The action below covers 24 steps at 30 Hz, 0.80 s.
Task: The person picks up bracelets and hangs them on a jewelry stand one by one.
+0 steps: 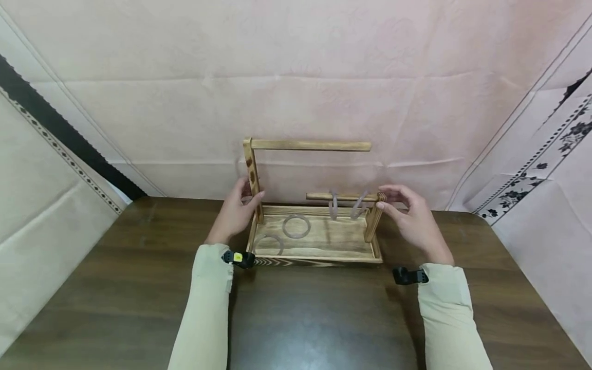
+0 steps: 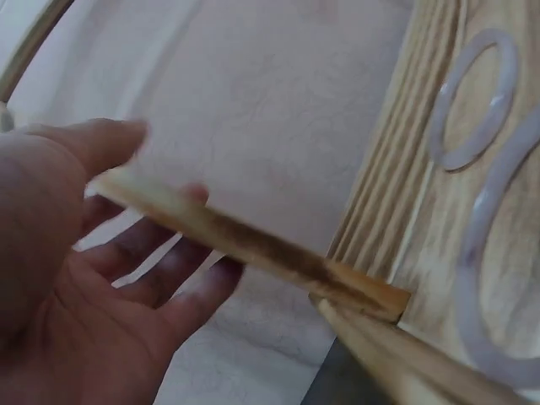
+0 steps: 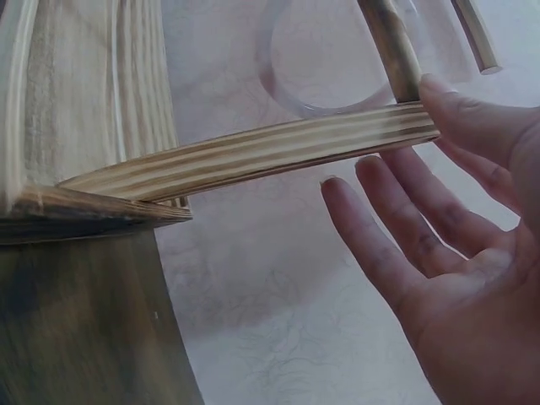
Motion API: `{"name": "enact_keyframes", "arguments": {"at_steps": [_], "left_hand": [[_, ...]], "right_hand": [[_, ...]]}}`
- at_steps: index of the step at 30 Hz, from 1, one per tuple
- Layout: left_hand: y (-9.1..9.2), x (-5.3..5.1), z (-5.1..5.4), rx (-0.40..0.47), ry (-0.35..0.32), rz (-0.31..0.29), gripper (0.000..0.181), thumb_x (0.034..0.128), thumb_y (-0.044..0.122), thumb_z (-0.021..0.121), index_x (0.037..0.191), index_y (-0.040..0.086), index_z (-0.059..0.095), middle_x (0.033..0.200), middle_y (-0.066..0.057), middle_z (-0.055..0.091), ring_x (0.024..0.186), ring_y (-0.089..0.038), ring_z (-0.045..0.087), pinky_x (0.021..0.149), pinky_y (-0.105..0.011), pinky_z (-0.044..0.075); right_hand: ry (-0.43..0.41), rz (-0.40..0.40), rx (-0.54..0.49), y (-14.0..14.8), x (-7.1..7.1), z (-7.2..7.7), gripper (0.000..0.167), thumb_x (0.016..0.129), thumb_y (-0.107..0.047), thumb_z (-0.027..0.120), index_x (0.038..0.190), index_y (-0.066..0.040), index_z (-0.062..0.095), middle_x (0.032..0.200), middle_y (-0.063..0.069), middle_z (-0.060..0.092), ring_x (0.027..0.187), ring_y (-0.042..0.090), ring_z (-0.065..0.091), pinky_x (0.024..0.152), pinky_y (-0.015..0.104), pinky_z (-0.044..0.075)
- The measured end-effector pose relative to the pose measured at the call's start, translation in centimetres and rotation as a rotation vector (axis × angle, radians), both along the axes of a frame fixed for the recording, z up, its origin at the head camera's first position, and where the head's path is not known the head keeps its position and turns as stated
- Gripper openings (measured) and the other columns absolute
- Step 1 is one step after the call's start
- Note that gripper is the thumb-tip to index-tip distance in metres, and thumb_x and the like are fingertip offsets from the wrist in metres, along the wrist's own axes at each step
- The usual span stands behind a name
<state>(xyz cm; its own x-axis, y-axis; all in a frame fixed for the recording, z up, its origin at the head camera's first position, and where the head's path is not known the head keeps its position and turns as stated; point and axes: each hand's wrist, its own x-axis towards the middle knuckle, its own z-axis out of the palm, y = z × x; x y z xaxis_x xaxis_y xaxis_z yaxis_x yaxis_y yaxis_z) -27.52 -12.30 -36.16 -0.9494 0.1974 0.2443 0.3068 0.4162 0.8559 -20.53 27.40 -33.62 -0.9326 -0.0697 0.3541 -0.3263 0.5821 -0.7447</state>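
the work looked roughly half done: of the four pale rings in sight, two were already up, a first hung ring [image 1: 333, 211] and a second hung ring [image 1: 354, 213] dangling side by side from the lower bar [image 1: 345, 197], while a far loose ring [image 1: 296, 237] and a near loose ring [image 1: 268, 236] lay flat in the tray [image 1: 319, 258] of the wooden stand. the upper bar [image 1: 312, 146] carried nothing, so the loose pair seemed to be what was left, though neither hand touched a ring. the stand stood upright on the table [image 1: 296, 318], close to the cloth backdrop [image 1: 324, 103], and its tray lay between the two hands. the person's left hand [image 1: 238, 210] was at the tall post [image 1: 252, 169], thumb on one side and fingers reaching behind; the left wrist view showed a gap beside the thumb, so whether that hand truly gripped the wood could not be told. the right hand [image 1: 413, 218] pinched the top of the short post [image 1: 372, 226] between thumb and forefinger, its other fingers spread loosely below in the right wrist view, just beside the end where the lower bar joined.
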Motion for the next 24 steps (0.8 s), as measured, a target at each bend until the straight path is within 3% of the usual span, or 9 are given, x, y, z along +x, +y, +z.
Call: {"name": "enact_keyframes", "arguments": {"at_steps": [6, 14, 16, 21, 24], "left_hand": [[-1.8, -0.9, -0.3, -0.007, 0.009, -0.028, 0.039, 0.1008, 0.018, 0.065, 0.136, 0.004, 0.055, 0.127, -0.018, 0.067, 0.121, -0.032, 0.061, 0.104, -0.047, 0.048], [-2.1, -1.7, -0.9, 0.020, -0.004, -0.041, 0.036, 0.0984, 0.020, 0.069, 0.131, 0.008, 0.060, 0.128, -0.015, 0.070, 0.117, -0.028, 0.066, 0.092, -0.028, 0.050], [-2.2, -1.7, -0.9, 0.026, -0.018, -0.043, 0.036, 0.0983, 0.020, 0.069, 0.131, 0.008, 0.060, 0.128, -0.014, 0.070, 0.118, -0.028, 0.066, 0.092, -0.028, 0.049], [-2.4, -1.7, -0.9, 0.039, -0.051, -0.049, 0.036, 0.0975, 0.018, 0.070, 0.131, 0.006, 0.060, 0.128, -0.015, 0.070, 0.118, -0.029, 0.066, 0.091, -0.029, 0.049], [-2.1, -1.9, -0.7, 0.045, -0.066, -0.057, 0.037, 0.0974, 0.019, 0.070, 0.131, 0.007, 0.060, 0.127, -0.016, 0.070, 0.117, -0.027, 0.066, 0.091, -0.025, 0.051]], "right_hand": [[0.021, -0.009, -0.032, -0.7, 0.1, 0.6, 0.039, 0.100, -0.022, 0.066, 0.135, -0.006, 0.060, 0.130, 0.012, 0.065, 0.114, 0.006, 0.057, 0.093, 0.009, 0.047], [0.108, -0.039, -0.036, -1.6, 0.9, 1.7, 0.031, 0.100, -0.018, 0.067, 0.128, -0.005, 0.065, 0.121, 0.011, 0.065, 0.113, 0.016, 0.060, 0.090, 0.010, 0.048], [0.131, -0.045, -0.016, -1.9, 1.1, 1.8, 0.029, 0.099, -0.018, 0.068, 0.127, -0.007, 0.066, 0.120, 0.011, 0.064, 0.110, 0.018, 0.062, 0.091, 0.015, 0.051], [0.195, -0.013, 0.081, -2.5, 1.7, 2.0, 0.033, 0.096, -0.017, 0.073, 0.127, -0.007, 0.067, 0.121, 0.012, 0.063, 0.107, 0.024, 0.064, 0.095, 0.042, 0.055], [0.242, 0.002, 0.155, -2.5, 2.0, 2.5, 0.035, 0.093, -0.015, 0.076, 0.126, -0.006, 0.067, 0.120, 0.011, 0.065, 0.109, 0.025, 0.062, 0.095, 0.044, 0.054]]}}
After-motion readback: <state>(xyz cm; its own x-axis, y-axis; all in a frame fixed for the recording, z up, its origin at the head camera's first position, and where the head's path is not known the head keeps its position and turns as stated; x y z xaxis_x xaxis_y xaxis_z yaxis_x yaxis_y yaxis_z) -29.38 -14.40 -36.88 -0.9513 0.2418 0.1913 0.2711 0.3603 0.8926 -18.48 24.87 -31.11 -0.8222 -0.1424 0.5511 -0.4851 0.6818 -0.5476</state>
